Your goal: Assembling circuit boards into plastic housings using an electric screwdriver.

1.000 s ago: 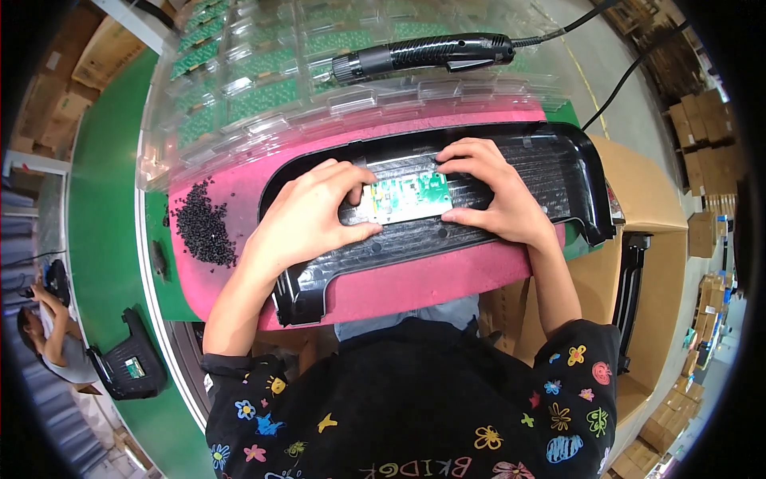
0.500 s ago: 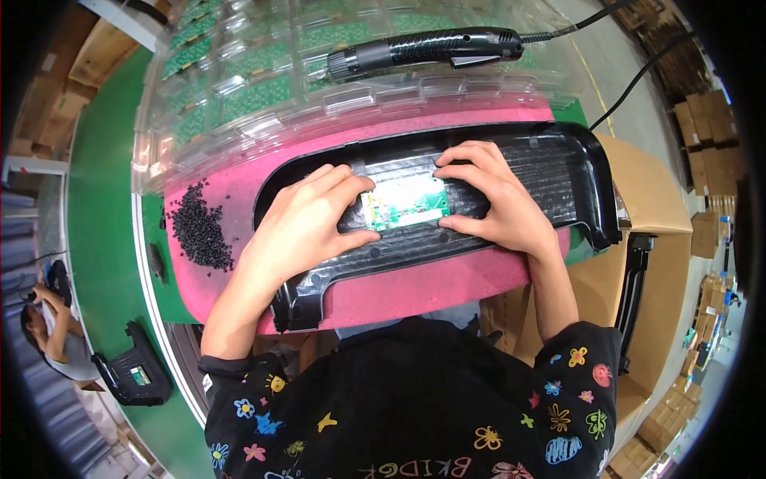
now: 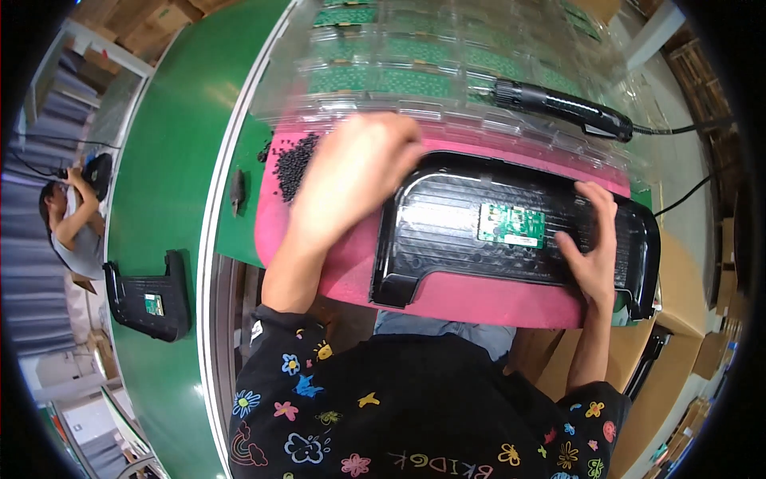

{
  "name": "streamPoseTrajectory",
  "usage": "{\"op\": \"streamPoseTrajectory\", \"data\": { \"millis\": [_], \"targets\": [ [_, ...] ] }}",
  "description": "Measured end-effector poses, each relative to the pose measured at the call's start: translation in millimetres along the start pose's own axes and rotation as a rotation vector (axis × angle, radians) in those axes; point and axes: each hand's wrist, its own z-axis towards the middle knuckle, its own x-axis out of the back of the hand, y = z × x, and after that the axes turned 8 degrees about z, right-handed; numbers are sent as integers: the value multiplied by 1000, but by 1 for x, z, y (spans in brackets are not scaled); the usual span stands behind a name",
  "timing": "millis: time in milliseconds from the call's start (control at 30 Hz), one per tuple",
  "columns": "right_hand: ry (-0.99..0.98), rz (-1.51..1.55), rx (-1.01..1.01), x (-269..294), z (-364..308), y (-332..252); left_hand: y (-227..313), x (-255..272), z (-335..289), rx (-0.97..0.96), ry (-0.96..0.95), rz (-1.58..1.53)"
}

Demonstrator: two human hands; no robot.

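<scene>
A green circuit board [image 3: 511, 225] lies inside a black plastic housing [image 3: 439, 219], which rests on a pink mat [image 3: 503, 299]. My right hand [image 3: 592, 251] is over the housing's right part, thumb and fingers spread around nothing, just right of the board. Smeared by motion, my left hand [image 3: 359, 164] is at the housing's left end, beside a pile of small black screws [image 3: 295, 168]; its fingers cannot be read clearly.
Stacked clear trays [image 3: 447, 116] of green boards stand at the back, with a black electric screwdriver [image 3: 562, 109] on top. A small dark tool [image 3: 237, 191] lies left of the mat. Another housing [image 3: 144, 299] and a co-worker [image 3: 68, 219] are far left. Cardboard boxes [image 3: 678, 271] stand right.
My left hand has left the board and swung toward the screw pile. The right hand has let go of the board's edge and moved slightly right of it. The view has shifted left.
</scene>
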Motion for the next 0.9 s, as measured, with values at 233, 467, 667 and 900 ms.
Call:
{"op": "streamPoseTrajectory", "data": {
  "millis": [233,467,667,900],
  "targets": [
    [148,198,-50,-10,46,-17,-54,20,-14,488,-435,417],
    [25,-343,-276,-17,128,-1,-54,6,3,472,-469,458],
    [97,-138,-436,-19,146,-19,-67,3,0,424,-451,385],
    [597,204,414,-28,127,-22,-39,7,16,295,-258,14]
  ]
}}
